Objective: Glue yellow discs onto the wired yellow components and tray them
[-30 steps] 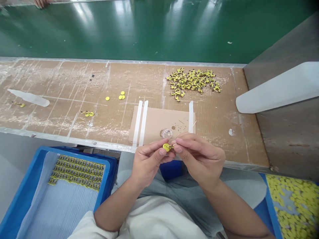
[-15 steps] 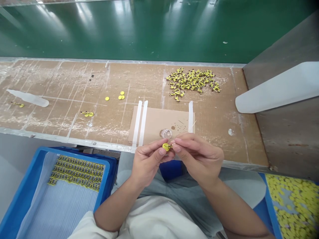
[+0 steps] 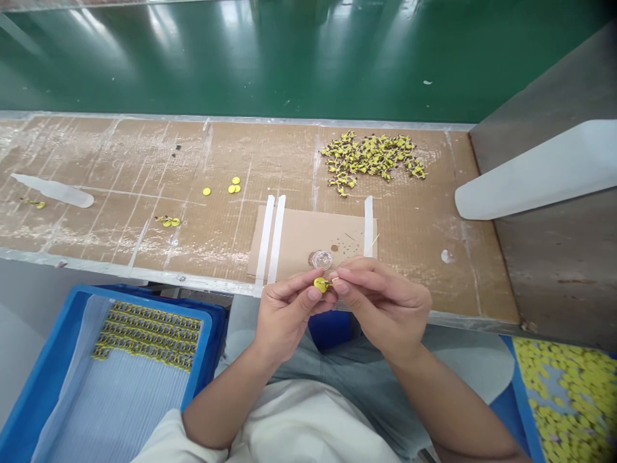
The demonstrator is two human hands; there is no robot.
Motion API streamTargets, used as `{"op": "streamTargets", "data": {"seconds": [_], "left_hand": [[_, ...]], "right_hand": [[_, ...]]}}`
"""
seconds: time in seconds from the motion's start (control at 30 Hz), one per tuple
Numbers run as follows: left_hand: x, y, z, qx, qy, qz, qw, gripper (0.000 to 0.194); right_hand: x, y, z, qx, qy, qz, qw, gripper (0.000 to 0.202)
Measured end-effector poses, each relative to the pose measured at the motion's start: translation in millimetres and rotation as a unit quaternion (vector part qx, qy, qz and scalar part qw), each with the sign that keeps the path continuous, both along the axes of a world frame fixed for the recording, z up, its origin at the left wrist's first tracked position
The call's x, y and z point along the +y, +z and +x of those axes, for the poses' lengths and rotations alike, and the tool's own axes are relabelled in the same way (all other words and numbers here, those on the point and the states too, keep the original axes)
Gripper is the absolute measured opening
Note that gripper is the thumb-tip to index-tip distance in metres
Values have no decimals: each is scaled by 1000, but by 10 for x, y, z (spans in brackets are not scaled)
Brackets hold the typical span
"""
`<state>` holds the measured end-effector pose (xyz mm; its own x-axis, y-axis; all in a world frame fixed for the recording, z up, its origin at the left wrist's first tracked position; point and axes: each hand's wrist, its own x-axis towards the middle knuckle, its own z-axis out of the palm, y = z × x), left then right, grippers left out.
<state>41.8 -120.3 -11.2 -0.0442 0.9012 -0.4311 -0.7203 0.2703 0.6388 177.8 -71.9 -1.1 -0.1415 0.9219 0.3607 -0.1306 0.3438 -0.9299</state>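
Observation:
My left hand (image 3: pixel 285 315) pinches a small yellow disc (image 3: pixel 320 283) between thumb and fingers, its flat face turned up. At the disc's right edge, my right hand (image 3: pixel 388 307) has thumb and fingertips closed on a small dark-and-pale piece (image 3: pixel 332 282), which touches the disc; the fingertips hide most of it. Just beyond the hands, a small clear cup (image 3: pixel 322 259) stands on a taped cardboard sheet (image 3: pixel 308 225). Farther back lies a heap of small yellow-and-dark figures (image 3: pixel 371 154).
Loose yellow discs (image 3: pixel 234 188) and a few disc-mounted figures (image 3: pixel 167 221) lie left on the cardboard-covered bench. A blue crate (image 3: pixel 205 347) at lower left holds rows of pieces. Many yellow discs (image 3: pixel 573 399) fill a bin at lower right. A metal wall (image 3: pixel 554 257) bounds the right.
Specks on the green surface behind the bench have shifted left. Both hands keep their hold on the disc and the small piece, almost unmoved.

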Motion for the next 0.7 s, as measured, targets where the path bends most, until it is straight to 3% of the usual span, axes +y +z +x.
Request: {"op": "streamTargets", "data": {"seconds": [0.7], "left_hand": [[-5,-49,9,7,-1,44,999,24]], "right_hand": [[10,21,-2,-2,10,23,1000,35]]}}
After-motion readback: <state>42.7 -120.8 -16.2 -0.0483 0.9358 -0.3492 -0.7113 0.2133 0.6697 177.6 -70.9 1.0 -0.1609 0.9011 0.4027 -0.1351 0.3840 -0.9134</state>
